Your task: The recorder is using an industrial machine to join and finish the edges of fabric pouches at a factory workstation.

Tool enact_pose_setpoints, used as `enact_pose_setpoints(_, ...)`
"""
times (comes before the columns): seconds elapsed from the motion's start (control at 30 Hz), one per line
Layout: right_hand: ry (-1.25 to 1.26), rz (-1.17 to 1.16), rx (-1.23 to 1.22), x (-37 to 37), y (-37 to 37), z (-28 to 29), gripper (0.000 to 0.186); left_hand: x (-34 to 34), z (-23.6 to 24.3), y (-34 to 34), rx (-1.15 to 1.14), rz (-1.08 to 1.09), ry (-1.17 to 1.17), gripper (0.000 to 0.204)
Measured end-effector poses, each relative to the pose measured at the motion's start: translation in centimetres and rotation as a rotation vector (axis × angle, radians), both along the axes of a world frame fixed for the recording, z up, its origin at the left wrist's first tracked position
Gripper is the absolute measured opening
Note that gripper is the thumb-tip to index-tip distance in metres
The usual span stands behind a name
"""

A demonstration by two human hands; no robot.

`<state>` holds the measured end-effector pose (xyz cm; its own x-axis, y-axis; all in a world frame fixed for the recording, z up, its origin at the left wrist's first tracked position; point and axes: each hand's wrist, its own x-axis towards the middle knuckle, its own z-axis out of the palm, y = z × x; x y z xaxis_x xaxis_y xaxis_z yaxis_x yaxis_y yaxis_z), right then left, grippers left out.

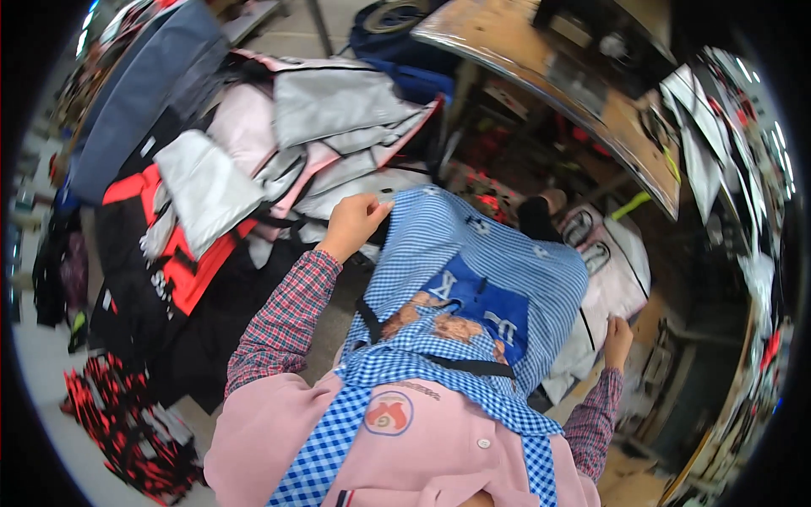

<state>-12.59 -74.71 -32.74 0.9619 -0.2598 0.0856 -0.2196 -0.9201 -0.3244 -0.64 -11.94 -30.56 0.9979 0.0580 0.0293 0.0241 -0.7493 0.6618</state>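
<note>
My left hand (pixel 358 221) is pinched beside the upper left edge of a blue gingham apron (pixel 541 329), against dark and white material; what it grips I cannot make out. The apron, with a dark blue pocket and brown printed figures, covers my lap. At the right, my right hand (pixel 617 338) grips the lower edge of a pale pink and white fabric piece (pixel 625 262) with oval shapes near its top.
A pile of white and pink pieces (pixel 329 106) lies at upper left over black and red fabric (pixel 193 283), beside a grey padded panel (pixel 118 127). A wooden machine table (pixel 490 34) spans the upper right. Red-black scraps (pixel 110 422) lie at lower left.
</note>
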Motion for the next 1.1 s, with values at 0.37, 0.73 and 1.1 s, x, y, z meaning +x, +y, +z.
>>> enact_pose_setpoints(0.37, 0.075, 0.053, 0.084, 5.3, 5.6, 0.0, 0.032, -6.1, 4.4, 22.5, 0.569, 0.695, -0.370, 0.037)
enact_pose_setpoints(0.73, 0.026, 0.078, 0.130, 4.1, 5.0, -1.2, 0.039, -6.7, 0.0, 19.4, 1.044, 0.485, 0.197, 0.067)
enact_pose_setpoints(1.1, -0.100, 0.163, 0.184, 6.9, 8.4, 1.2, 0.034, -3.2, 2.0, 24.2, 0.954, 0.368, -0.086, 0.018)
